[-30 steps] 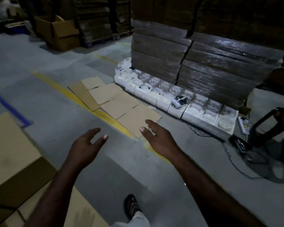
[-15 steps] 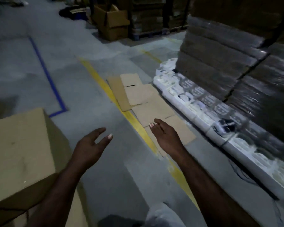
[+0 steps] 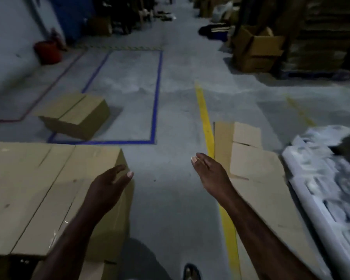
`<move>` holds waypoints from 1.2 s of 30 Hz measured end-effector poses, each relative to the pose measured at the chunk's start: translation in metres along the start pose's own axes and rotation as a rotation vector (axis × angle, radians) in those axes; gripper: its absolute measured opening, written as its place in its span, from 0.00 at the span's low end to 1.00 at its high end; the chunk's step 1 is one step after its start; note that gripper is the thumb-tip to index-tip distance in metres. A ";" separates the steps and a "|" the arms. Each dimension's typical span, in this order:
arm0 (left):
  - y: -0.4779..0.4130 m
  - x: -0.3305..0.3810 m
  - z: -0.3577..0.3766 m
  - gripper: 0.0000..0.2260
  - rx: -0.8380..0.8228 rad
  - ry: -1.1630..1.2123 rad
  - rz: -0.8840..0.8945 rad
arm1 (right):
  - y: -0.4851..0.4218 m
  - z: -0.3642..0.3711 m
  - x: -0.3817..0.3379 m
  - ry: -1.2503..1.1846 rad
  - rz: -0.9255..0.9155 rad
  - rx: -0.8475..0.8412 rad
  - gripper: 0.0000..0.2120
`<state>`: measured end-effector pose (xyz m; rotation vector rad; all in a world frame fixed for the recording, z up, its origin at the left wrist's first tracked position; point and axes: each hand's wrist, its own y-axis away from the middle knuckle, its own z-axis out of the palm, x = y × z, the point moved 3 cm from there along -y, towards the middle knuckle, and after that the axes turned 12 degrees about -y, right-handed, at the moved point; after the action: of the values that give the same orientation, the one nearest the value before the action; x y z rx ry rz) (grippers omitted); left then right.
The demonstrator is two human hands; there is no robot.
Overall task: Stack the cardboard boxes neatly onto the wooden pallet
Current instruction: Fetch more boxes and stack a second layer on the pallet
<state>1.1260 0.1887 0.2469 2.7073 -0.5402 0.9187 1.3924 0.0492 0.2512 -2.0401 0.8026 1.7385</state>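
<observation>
One loose box [image 3: 73,116] waits on the floor ahead by the blue tape [image 3: 156,98], so stacking looks unfinished; stacked boxes [image 3: 38,188] sit lower left, pallet hidden, while left hand [image 3: 107,188] and right hand [image 3: 210,174] hover empty, fingers relaxed

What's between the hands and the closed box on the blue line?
Nothing blocks the right hand: bare floor to the closed box. The left hand is over a corner of the large box, which lies along its path.
</observation>
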 end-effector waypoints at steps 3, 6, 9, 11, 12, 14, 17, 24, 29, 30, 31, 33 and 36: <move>-0.042 0.003 -0.002 0.31 0.072 0.010 -0.098 | -0.073 0.010 -0.012 0.016 -0.011 -0.076 0.23; -0.083 0.006 -0.004 0.33 0.134 0.018 -0.170 | -0.139 0.030 -0.020 -0.002 -0.018 -0.150 0.22; -0.135 0.001 -0.005 0.29 0.146 0.052 -0.232 | -0.203 0.052 -0.024 0.000 -0.014 -0.226 0.23; -0.174 -0.001 -0.005 0.33 0.162 0.073 -0.251 | -0.248 0.064 -0.025 0.009 -0.031 -0.249 0.23; -0.199 -0.003 -0.004 0.36 0.170 0.085 -0.255 | -0.276 0.073 -0.026 0.017 -0.037 -0.253 0.23; -0.255 -0.008 -0.003 0.36 0.171 0.096 -0.263 | -0.332 0.090 -0.026 0.033 -0.038 -0.261 0.23; -0.338 -0.005 -0.009 0.38 0.148 0.140 -0.278 | -0.410 0.112 -0.032 0.053 -0.008 -0.271 0.24; -0.505 0.028 -0.028 0.25 0.152 0.099 -0.300 | -0.562 0.151 -0.068 0.052 -0.007 -0.289 0.17; -0.607 0.016 -0.035 0.24 0.207 0.080 -0.368 | -0.680 0.196 -0.072 0.024 0.023 -0.398 0.18; -0.625 0.013 -0.035 0.25 0.226 0.095 -0.393 | -0.705 0.205 -0.072 0.021 0.018 -0.418 0.18; -0.642 0.013 -0.035 0.24 0.250 0.113 -0.410 | -0.728 0.215 -0.072 0.025 0.009 -0.441 0.17; -0.674 0.013 -0.036 0.23 0.294 0.146 -0.461 | -0.777 0.234 -0.076 0.056 0.008 -0.513 0.18; -0.711 0.017 -0.041 0.25 0.350 0.197 -0.546 | -0.837 0.259 -0.091 0.091 0.016 -0.604 0.17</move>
<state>1.4104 0.8416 0.2192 2.7689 0.4216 1.1734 1.6961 0.8749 0.2065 -2.5007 0.3306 2.0934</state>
